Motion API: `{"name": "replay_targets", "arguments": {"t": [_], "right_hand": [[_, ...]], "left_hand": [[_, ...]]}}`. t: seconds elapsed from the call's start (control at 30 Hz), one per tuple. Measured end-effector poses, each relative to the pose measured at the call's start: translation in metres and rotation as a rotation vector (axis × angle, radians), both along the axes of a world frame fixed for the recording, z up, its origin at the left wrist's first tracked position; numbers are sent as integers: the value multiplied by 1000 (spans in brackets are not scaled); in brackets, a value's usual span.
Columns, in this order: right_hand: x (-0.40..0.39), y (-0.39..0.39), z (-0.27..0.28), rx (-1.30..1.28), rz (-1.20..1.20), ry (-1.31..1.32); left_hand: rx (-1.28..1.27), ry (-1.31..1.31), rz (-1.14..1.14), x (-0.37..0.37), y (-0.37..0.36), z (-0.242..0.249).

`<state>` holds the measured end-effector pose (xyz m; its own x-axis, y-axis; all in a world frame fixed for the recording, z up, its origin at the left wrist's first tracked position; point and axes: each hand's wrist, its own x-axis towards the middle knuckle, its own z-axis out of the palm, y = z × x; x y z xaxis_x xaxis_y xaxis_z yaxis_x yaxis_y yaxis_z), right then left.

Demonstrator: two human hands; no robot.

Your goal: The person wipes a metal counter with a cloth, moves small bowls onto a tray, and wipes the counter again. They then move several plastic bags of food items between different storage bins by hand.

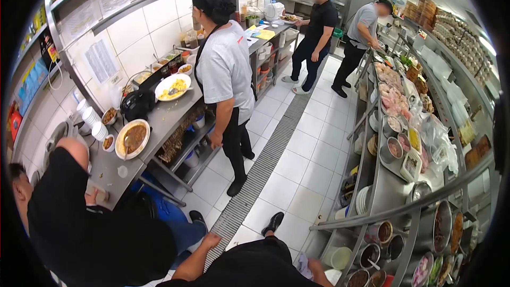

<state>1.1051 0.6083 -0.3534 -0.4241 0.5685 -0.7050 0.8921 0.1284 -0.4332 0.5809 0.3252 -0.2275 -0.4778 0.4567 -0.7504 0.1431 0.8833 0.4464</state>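
Note:
My left hand (pixel 211 241) hangs low beside my body, above the floor drain grate, with its fingers curled in and nothing visible in them. On my other side, my right hand (pixel 313 267) is low by the right-hand shelving, partly hidden by the view's lower edge. A pale, crumpled cloth (pixel 303 264) is bunched in it. Closest to that hand are a pale round tub (pixel 340 258) and a pot of dark sauce (pixel 370 255) with a spoon in it.
A person in black (pixel 101 223) leans at the left counter, which bears a bowl of brown stew (pixel 133 138) and a plate of yellow food (pixel 172 88). A person in grey (pixel 228 64) stands ahead. Two others are farther back. Raw meat (pixel 393 95) covers the right counter.

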Motion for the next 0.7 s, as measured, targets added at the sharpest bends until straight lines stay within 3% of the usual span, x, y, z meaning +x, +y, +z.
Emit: {"name": "replay_targets", "arguments": {"t": [0.03,0.13,0.2,0.23,0.3,0.33,0.4,0.43,0.5,0.6,0.7], "right_hand": [[-38,26,60,157,187,-86],[-96,105,73,235,214,-73],[-135,158,63,248,75,-40],[-153,180,60,252,-57,-17],[-205,226,92,255,-122,24],[-235,245,129,249,-183,48],[-281,283,196,99,-148,95],[-296,296,202,97,-149,88],[-322,327,210,236,-151,181],[-350,357,263,239,-184,172],[-347,388,244,294,-230,158]], "left_hand": [[-16,-127,162,4,-5,13],[-197,-175,221,0,-34,-16],[25,-232,-181,-17,-49,-33],[28,-219,-185,-24,-28,-20],[-12,-263,131,-24,8,5],[-15,-258,127,-31,37,4],[-110,-302,658,-43,77,-22],[101,-614,850,-60,92,-15],[11,-283,755,-66,179,33],[160,-293,794,-84,256,39],[154,-323,641,-101,315,35]]}}
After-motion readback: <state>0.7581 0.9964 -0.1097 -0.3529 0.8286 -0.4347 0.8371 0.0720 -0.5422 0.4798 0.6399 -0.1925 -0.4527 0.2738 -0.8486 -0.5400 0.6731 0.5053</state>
